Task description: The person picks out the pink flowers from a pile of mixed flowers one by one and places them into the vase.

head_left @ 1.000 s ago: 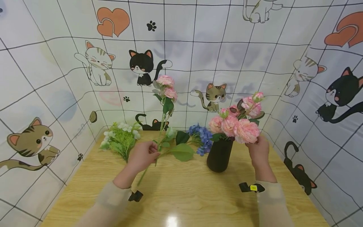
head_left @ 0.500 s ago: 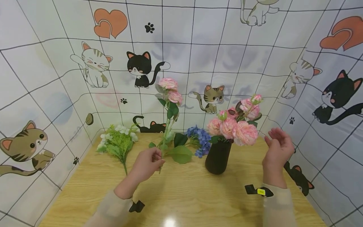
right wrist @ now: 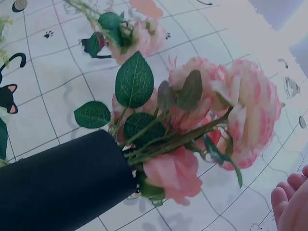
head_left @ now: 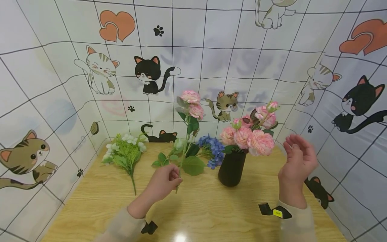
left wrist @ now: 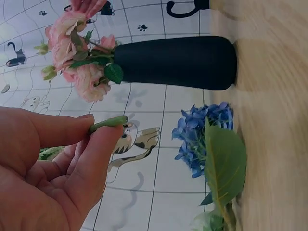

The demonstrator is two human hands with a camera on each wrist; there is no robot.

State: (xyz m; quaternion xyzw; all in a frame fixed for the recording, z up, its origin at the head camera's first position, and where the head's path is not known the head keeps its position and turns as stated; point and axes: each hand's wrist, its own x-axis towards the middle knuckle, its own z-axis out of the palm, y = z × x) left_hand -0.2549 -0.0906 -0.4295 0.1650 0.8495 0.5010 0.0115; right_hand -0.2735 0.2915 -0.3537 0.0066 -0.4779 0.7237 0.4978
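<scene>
Near the table's middle, my left hand (head_left: 164,181) pinches the green stem (left wrist: 109,123) of a pink rose spray (head_left: 196,111) between thumb and forefinger. The spray stands upright, its blooms well above the hand. To the right is a black vase (head_left: 231,169) holding several pink roses (head_left: 261,142). My right hand (head_left: 296,164) is raised to the right of these roses, apart from them, with loosely bent fingers and nothing held. In the right wrist view, leafy stems (right wrist: 166,139) come out of the vase's mouth.
White flowers with yellow-green foliage (head_left: 128,151) lie at the table's back left. Behind the held stem lie a blue hydrangea (head_left: 214,148) and a large green leaf (head_left: 193,165). A cat-print cloth (head_left: 187,67) surrounds the wooden table (head_left: 205,208).
My right hand has left the roses in the vase and moved right. My left hand has carried the rose spray to the right, closer to the vase, and slightly nearer me.
</scene>
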